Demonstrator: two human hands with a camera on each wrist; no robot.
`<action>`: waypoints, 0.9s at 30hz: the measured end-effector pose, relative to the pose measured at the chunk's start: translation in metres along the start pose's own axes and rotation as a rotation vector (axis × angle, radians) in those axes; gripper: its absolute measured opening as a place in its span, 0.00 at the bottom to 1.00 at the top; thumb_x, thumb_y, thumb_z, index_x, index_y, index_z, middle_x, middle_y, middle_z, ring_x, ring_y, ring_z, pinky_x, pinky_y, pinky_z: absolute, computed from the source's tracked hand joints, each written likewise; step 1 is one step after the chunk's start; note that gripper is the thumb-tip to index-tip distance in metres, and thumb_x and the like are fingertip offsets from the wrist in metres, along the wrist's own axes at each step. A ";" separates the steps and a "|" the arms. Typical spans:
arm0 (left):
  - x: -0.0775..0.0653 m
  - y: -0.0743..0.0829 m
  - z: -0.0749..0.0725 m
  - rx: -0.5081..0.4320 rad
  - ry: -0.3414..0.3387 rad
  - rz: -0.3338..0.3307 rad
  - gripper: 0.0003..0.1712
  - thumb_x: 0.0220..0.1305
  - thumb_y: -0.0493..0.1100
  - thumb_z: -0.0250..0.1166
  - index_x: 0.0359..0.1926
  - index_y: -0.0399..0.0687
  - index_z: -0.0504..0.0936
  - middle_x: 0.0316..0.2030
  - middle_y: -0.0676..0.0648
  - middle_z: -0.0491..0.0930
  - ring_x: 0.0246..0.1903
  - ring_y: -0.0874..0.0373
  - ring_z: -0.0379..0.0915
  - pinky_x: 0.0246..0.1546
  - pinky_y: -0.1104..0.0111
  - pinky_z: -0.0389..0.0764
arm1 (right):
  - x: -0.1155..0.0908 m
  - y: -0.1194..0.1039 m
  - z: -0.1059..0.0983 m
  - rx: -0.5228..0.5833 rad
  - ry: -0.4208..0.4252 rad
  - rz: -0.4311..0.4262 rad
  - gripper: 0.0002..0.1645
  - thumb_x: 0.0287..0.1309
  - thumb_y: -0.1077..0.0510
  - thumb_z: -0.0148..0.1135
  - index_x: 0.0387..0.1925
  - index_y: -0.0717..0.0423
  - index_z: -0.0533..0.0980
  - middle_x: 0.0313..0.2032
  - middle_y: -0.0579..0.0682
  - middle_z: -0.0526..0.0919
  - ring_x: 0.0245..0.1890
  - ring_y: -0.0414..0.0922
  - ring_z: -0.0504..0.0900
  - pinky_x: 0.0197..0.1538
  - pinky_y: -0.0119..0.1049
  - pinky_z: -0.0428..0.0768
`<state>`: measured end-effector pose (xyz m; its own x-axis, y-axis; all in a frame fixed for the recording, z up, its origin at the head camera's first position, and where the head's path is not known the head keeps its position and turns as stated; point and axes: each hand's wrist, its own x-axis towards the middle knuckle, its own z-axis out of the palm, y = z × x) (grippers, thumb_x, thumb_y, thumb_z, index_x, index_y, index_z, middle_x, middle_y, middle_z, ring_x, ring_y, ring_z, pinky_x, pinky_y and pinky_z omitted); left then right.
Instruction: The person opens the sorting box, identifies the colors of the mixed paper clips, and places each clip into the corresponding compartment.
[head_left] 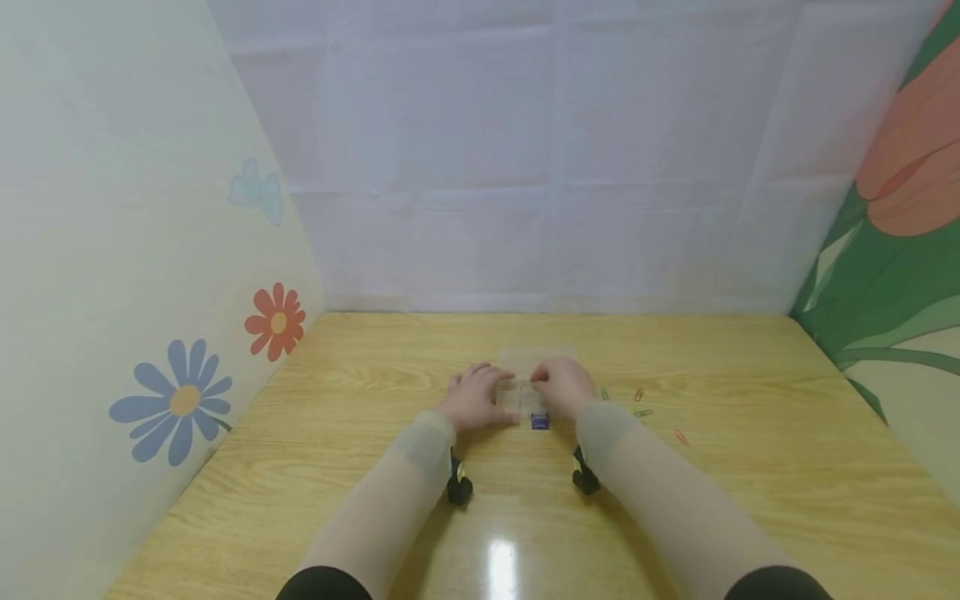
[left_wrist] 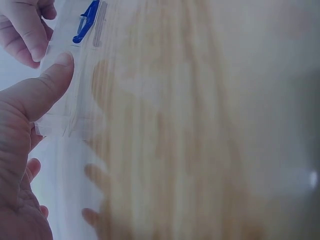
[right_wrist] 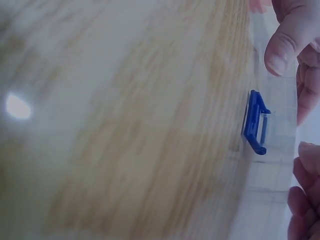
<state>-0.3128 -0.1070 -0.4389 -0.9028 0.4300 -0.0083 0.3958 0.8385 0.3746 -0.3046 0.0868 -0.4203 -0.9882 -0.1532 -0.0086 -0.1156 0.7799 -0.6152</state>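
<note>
A clear plastic box [head_left: 510, 398] with inner dividers lies on the table between the hands. On its front is a blue latch [head_left: 540, 422], also visible in the right wrist view as a blue clasp [right_wrist: 256, 122]. The left hand [head_left: 478, 397] holds the box at its left end, thumb [left_wrist: 57, 75] along the front wall and fingers on the far side. Over the box's right part is the right hand [head_left: 564, 387], its fingers bent and thumb [right_wrist: 285, 52] close to the index finger. I cannot tell whether anything small is between those fingertips.
Several paper clips lie right of the box, among them a green clip [head_left: 643, 413], a brown-looking clip [head_left: 639, 394] and a red clip [head_left: 681, 437]. A clear flat panel [head_left: 536, 353] shows behind the box. A white cloth wall [head_left: 555, 167] borders the wooden table [head_left: 390, 358].
</note>
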 end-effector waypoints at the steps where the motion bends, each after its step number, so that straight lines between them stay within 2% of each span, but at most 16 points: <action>1: 0.000 0.000 0.000 -0.002 0.003 0.001 0.45 0.48 0.67 0.71 0.67 0.61 0.68 0.67 0.53 0.66 0.71 0.50 0.46 0.66 0.41 0.45 | -0.001 0.000 0.000 0.004 -0.001 -0.002 0.06 0.62 0.56 0.62 0.39 0.51 0.83 0.41 0.47 0.84 0.44 0.47 0.79 0.52 0.46 0.76; 9: 0.003 -0.002 0.003 -0.004 0.002 -0.004 0.46 0.47 0.68 0.71 0.66 0.61 0.68 0.67 0.53 0.65 0.71 0.50 0.46 0.66 0.42 0.44 | -0.005 0.006 -0.008 0.011 -0.001 -0.029 0.08 0.62 0.56 0.61 0.41 0.52 0.83 0.43 0.48 0.84 0.47 0.49 0.79 0.55 0.49 0.74; 16: 0.004 -0.003 0.002 0.005 0.001 -0.006 0.47 0.47 0.68 0.71 0.66 0.60 0.69 0.67 0.53 0.66 0.71 0.50 0.46 0.66 0.42 0.45 | -0.009 0.018 -0.020 0.045 0.012 -0.011 0.11 0.63 0.56 0.61 0.44 0.53 0.82 0.45 0.49 0.84 0.49 0.50 0.79 0.56 0.50 0.74; 20: 0.002 0.000 0.000 0.007 -0.001 -0.005 0.46 0.47 0.67 0.71 0.66 0.59 0.69 0.67 0.52 0.66 0.71 0.49 0.47 0.66 0.42 0.45 | -0.015 0.027 -0.029 0.086 0.008 0.005 0.12 0.64 0.56 0.59 0.47 0.54 0.81 0.48 0.51 0.83 0.49 0.51 0.78 0.53 0.50 0.76; 23: 0.001 0.002 -0.001 0.003 -0.005 -0.006 0.46 0.47 0.66 0.71 0.66 0.59 0.69 0.67 0.52 0.66 0.71 0.49 0.47 0.66 0.41 0.44 | -0.021 0.033 -0.037 0.111 0.006 0.017 0.13 0.65 0.56 0.58 0.47 0.56 0.80 0.48 0.52 0.82 0.49 0.51 0.78 0.47 0.48 0.80; 27: 0.000 0.004 -0.002 -0.009 -0.008 -0.008 0.46 0.47 0.65 0.72 0.66 0.59 0.69 0.67 0.52 0.66 0.71 0.49 0.46 0.66 0.41 0.42 | -0.028 0.041 -0.049 0.103 0.031 -0.016 0.13 0.64 0.58 0.58 0.46 0.60 0.80 0.47 0.56 0.83 0.48 0.54 0.78 0.49 0.49 0.79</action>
<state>-0.3111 -0.1045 -0.4358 -0.9045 0.4261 -0.0184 0.3873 0.8387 0.3829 -0.2864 0.1530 -0.4071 -0.9890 -0.1455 0.0253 -0.1223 0.7110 -0.6925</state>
